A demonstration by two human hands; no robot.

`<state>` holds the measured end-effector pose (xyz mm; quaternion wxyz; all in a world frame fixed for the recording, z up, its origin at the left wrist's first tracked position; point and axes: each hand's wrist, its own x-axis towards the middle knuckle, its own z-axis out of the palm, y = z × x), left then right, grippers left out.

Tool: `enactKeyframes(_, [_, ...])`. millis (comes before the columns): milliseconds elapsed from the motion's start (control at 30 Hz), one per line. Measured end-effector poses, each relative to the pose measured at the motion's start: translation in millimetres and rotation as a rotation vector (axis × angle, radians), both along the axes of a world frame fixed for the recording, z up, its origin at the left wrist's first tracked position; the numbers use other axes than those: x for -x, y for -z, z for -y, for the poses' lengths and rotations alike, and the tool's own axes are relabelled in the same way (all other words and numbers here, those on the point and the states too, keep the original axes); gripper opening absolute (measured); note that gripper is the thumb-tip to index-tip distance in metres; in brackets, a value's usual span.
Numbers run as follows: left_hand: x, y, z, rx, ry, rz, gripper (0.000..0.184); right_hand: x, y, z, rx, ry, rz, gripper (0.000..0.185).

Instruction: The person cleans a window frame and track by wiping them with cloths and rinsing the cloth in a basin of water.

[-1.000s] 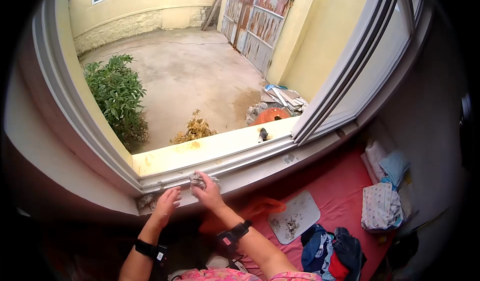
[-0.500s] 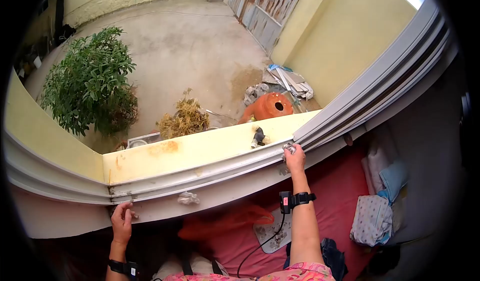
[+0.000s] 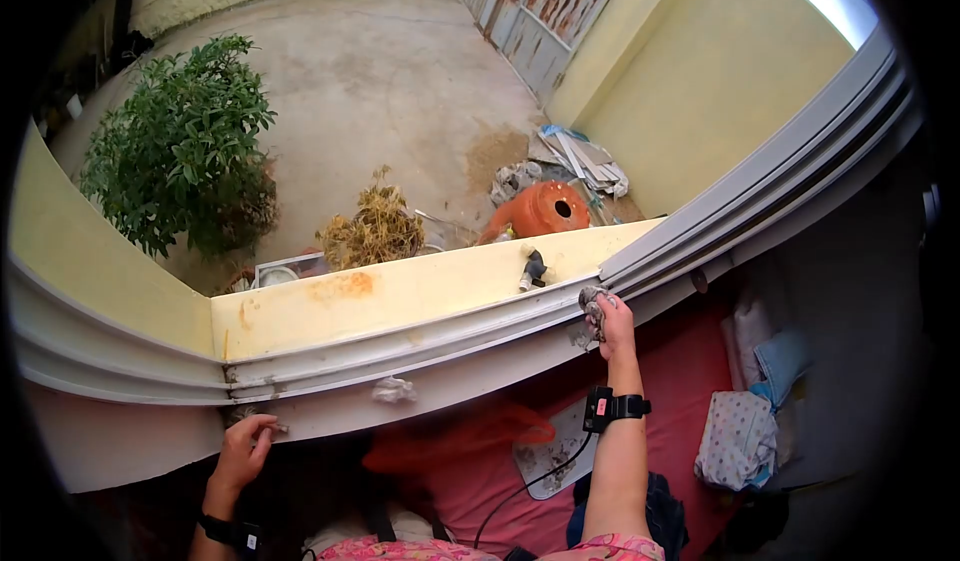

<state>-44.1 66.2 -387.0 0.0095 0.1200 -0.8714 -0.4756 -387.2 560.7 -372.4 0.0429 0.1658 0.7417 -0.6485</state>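
Note:
My right hand (image 3: 616, 325) grips a crumpled grey-white wad (image 3: 594, 307), paper or cloth, at the inner edge of the window track (image 3: 480, 323). Grey smudges mark the frame beside it. Near the left corner of the window frame, my left hand (image 3: 240, 453) is just below the sill's edge with thumb and fingers drawn together. Something small seems to stick out at its fingertips, too small to name. Between the hands, a second crumpled whitish wad (image 3: 394, 390) rests on the white inner sill (image 3: 335, 413). Dark dirt shows in the track's left corner.
On the outer ledge (image 3: 430, 301) lies a black and cream fitting (image 3: 533, 269). A red cloth (image 3: 690, 401) below bears a white tray (image 3: 552, 456), an orange-red bag (image 3: 450, 439) and folded fabric (image 3: 738, 436). Outside are plants (image 3: 185, 146) and a terracotta pot (image 3: 540, 209). A cable trails from my right wrist.
My right hand has drawn back slightly from the track toward me, showing more of the wad. My left hand has dropped a little lower, off the frame's edge. The view has shifted slightly.

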Motion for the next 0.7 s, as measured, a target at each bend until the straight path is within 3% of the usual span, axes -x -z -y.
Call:
enactKeyframes(133, [-2,10,3,-0.072,-0.018,-0.011,0.018,-15,-7,10,0.487,-0.109,0.131,0.019])
enactKeyframes(267, [21,-11,-7,-0.18,-0.034,0.031,0.02,-49,-1,56,0.966,-0.274,0.182,0.024])
enactKeyframes(400, [53,-31,-18,-0.103,0.096,0.054,0.029,-92,4,127,1.144,-0.395,0.276,0.026])
enactKeyframes(467, [67,-38,-26,-0.104,0.217,0.02,0.043,-117,0,168,1.195,-0.515,0.36,0.027])
enactKeyframes(533, [78,-50,-40,-0.116,0.248,-0.001,0.059,-143,3,205,1.143,-0.635,0.425,0.029])
enactKeyframes(600, [84,-53,-51,-0.095,0.251,-0.071,0.062,-165,-1,238,1.034,-0.635,0.489,0.027])
enactKeyframes(700, [81,-49,-57,-0.176,0.208,-0.112,0.066,-188,3,271,1.091,-0.742,0.476,0.028])
